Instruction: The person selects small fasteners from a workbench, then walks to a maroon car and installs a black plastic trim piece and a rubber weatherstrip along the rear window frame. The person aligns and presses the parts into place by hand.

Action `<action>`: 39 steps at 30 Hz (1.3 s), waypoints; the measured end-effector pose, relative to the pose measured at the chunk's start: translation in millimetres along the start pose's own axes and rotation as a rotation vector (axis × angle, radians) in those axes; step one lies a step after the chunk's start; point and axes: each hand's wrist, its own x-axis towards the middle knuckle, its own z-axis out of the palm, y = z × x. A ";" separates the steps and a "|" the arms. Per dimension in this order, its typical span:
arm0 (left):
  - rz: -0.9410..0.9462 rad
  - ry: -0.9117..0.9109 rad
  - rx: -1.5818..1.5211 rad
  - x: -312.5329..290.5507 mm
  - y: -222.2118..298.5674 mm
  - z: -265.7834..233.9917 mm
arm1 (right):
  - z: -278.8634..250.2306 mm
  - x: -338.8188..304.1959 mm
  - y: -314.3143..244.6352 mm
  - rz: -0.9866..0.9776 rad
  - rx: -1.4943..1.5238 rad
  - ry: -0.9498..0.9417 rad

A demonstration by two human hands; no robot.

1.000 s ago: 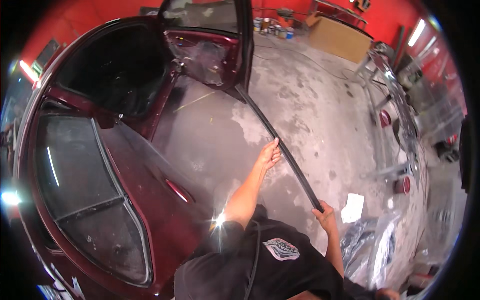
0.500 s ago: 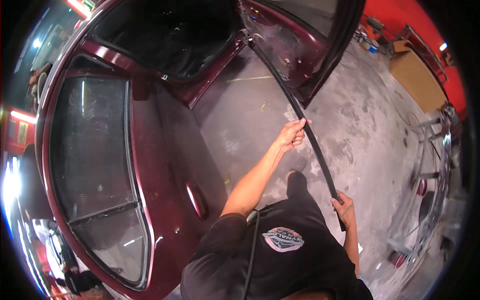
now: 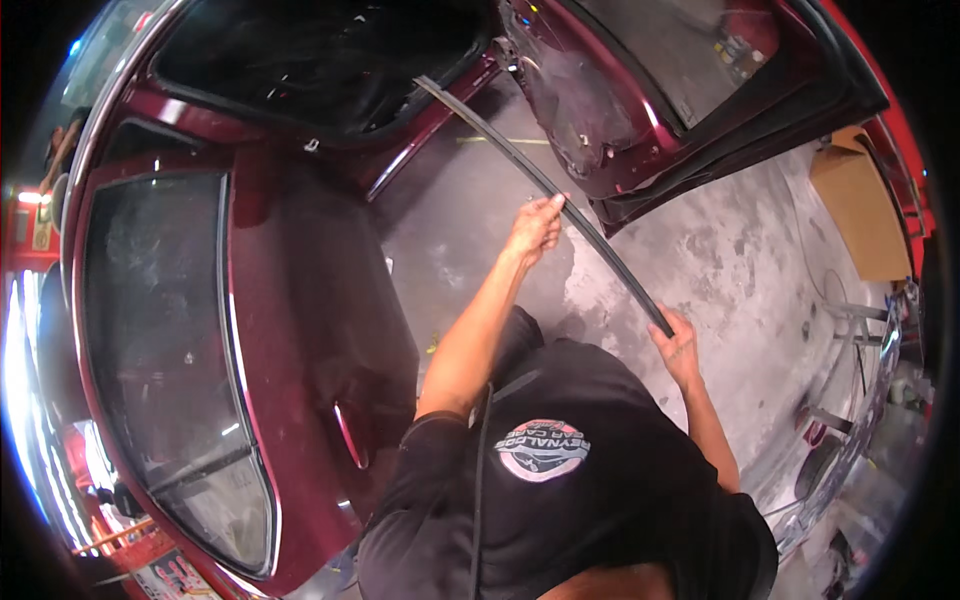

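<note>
A long black weatherstrip (image 3: 603, 244) runs slantwise in front of me, its far end over the front door opening of a dark red car. My left hand (image 3: 538, 228) pinches it partway along. Farther down, my right hand (image 3: 676, 347) is closed around its near end. To the right of the strip, the car's front door (image 3: 575, 110) stands wide open, its inner side partly stripped of trim. At the left is the rear door (image 3: 290, 330), with a chrome-edged window and a dark red handle (image 3: 351, 436).
A cardboard box (image 3: 862, 205) leans by the red wall at the far right. Metal stands (image 3: 850, 325) and clutter line the right side. Grey, stained concrete floor (image 3: 700, 230) lies between the doors and the stands. A black cord hangs down my shirt.
The strip's far end has swung left, away from the open door's hinge side to over the door opening. Both hands still grip it. My view has shifted, showing more of the open door.
</note>
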 end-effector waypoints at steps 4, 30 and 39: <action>-0.009 -0.041 0.021 38.3 34.2 -1.7 | 3.7 42.1 -1.9 0.001 -0.003 0.018; -0.126 -0.266 0.301 293.5 244.8 -78.5 | 117.0 297.6 -144.8 0.371 0.116 0.321; -0.090 -0.167 0.416 360.8 271.1 -51.6 | 109.6 356.3 -117.6 0.169 -0.063 0.441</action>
